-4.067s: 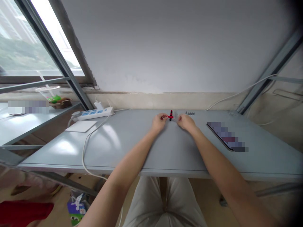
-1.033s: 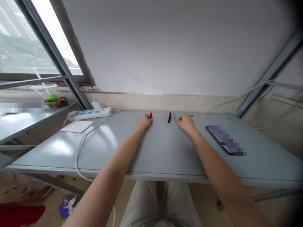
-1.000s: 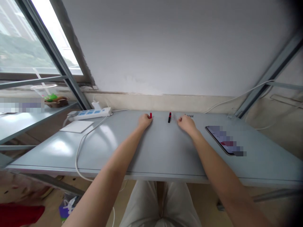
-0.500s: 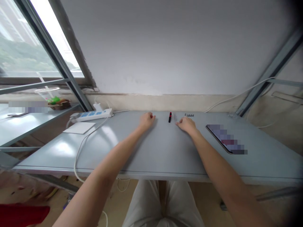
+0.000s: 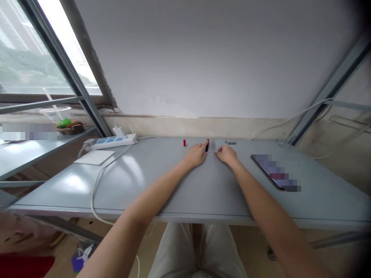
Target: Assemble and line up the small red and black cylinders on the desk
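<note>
My left hand (image 5: 197,155) is at the middle of the desk, its fingers on a small black-and-red stick (image 5: 206,147). The index finger lies against the stick's side and the thumb is by its near end. A short red cylinder (image 5: 184,143) stands to the left of that hand. My right hand (image 5: 227,154) rests to the right, thumb and fingers drawn together; anything between them is too small to make out. A faint, see-through piece (image 5: 213,145) lies between the two hands. Beyond the right hand sit several small dark pieces (image 5: 231,143) in a row.
A phone (image 5: 274,172) lies right of my right arm. On the left are a white power strip (image 5: 116,141), a white flat square (image 5: 95,157) and a white cable (image 5: 97,179) crossing the grey desk (image 5: 203,193). A wall bounds the back.
My left hand has moved right to the black-and-red stick. The red cylinder now shows where that hand was. My right hand has stayed nearly in place.
</note>
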Demonstrator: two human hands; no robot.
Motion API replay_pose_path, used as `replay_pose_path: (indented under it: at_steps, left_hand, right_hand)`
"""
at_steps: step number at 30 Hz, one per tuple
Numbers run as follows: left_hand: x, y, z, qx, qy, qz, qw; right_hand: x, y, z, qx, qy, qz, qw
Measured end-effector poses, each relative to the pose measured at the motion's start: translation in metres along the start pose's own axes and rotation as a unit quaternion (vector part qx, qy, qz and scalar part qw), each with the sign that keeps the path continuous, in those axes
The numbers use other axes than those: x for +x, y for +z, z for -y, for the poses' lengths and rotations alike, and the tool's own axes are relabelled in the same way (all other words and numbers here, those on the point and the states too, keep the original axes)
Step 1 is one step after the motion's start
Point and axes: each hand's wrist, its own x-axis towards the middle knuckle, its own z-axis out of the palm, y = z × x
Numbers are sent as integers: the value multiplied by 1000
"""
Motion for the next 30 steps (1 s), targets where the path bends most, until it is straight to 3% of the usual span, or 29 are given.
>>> replay_pose_path:
  at_steps: [5, 12, 20, 24, 30]
  left_hand:
    - [7, 1, -5, -2, -6, 4, 1000]
    - [11, 1, 3, -98, -88, -51, 990]
    - [-5, 8, 11, -280, -207, -107, 931]
    - [-7, 4, 11, -311, -225, -124, 915]
    - [-8, 3, 11, -305, -218, -113, 920]
  right_hand:
    - [0, 3, 2, 16, -10, -10, 1000]
    - [-3, 10, 8, 29, -20, -28, 999]
    - [0, 18, 7, 61, -7, -50, 997]
    - [0, 19, 7, 73, -2, -61, 995]
    - [1, 20, 9, 78, 1, -67, 995]
